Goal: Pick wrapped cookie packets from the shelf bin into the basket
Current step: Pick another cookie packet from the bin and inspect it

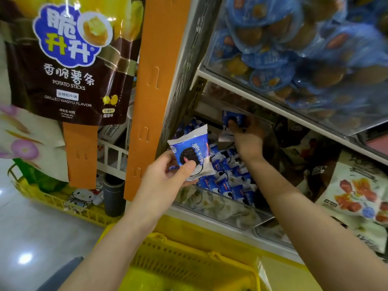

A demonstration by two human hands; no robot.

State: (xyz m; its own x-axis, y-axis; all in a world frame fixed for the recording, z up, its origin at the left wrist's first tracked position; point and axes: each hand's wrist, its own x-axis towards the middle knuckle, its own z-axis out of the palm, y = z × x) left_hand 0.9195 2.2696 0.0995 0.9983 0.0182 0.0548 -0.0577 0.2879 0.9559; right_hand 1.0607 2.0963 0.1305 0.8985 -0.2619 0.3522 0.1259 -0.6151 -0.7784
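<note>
yellow basket (189,263), blue-white cookie packet (192,151)

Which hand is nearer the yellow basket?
Left. The left hand holds a cookie packet just above the yellow basket; the right hand reaches deep into the shelf bin.

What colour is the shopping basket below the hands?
Yellow basket, clearest in the head view.

The cookie packet (192,153) was blue and white with a dark cookie printed. The basket (189,261) was yellow. The strip (153,91) was orange.
</note>
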